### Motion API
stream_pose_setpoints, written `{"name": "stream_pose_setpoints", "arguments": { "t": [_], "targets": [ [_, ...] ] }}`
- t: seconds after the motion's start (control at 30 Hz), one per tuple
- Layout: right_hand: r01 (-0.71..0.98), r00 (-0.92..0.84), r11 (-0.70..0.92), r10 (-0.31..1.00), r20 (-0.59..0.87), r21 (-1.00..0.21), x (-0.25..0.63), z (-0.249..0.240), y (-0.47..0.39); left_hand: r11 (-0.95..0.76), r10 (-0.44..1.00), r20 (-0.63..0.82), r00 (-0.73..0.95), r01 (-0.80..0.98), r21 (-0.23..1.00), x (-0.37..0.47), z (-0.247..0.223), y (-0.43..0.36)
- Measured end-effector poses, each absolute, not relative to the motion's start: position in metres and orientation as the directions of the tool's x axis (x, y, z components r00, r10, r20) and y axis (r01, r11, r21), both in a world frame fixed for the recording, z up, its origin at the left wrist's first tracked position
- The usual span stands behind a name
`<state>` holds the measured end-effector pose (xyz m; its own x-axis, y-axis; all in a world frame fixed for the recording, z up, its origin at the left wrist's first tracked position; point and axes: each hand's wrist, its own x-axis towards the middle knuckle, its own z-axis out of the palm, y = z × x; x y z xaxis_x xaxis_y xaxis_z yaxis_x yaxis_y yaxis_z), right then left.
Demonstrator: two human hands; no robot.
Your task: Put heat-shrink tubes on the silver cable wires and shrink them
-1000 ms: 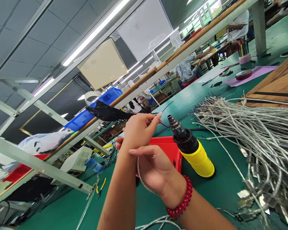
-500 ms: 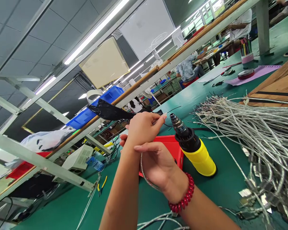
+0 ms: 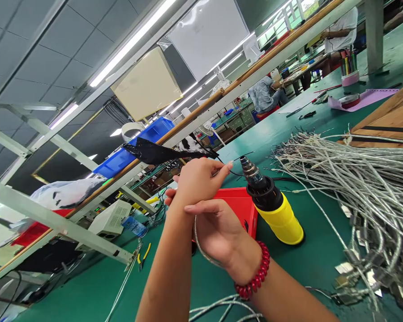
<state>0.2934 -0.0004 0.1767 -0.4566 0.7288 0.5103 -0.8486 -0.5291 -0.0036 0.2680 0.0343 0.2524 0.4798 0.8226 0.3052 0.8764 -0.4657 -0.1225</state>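
My left hand is closed, thumb and forefinger pinching the thin end of a silvery braided cable. Fine dark wire ends stick out past the fingertips, close to the metal nozzle of a yellow and black heat gun that stands nozzle up. My right hand, with a red coiled band at its wrist, is curled around the left wrist from below. The cable runs along its palm, and part of its grip is hidden behind the left arm. Behind the hands is a red tray.
A large pile of silvery cables with metal plugs covers the right of the green table. Yellow-handled pliers lie at left. A rack beam crosses above, with a blue bin and black plastic. Co-workers sit farther back.
Both hands keep their grip and have moved slightly left, a little away from the heat gun. The view has shifted slightly.
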Motion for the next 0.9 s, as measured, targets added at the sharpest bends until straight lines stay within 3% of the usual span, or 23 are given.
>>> {"name": "stream_pose_setpoints", "arguments": {
  "t": [0.23, 0.8, 0.9],
  "targets": [
    [-0.843, -0.485, -0.535, 0.703, 0.52, -0.063, 0.287, 0.174, -0.001, -0.463, 0.828, 0.299, 0.475, 0.879, -0.117, 0.262, 0.251, 0.033],
    [-0.833, -0.513, -0.548, 0.713, 0.478, -0.076, 0.28, 0.175, -0.008, -0.437, 0.835, 0.302, 0.46, 0.888, -0.143, 0.247, 0.25, 0.028],
    [-0.827, -0.536, -0.544, 0.686, 0.492, -0.142, 0.276, 0.175, -0.009, -0.43, 0.843, 0.31, 0.439, 0.897, -0.101, 0.244, 0.25, 0.024]
  ]
}}
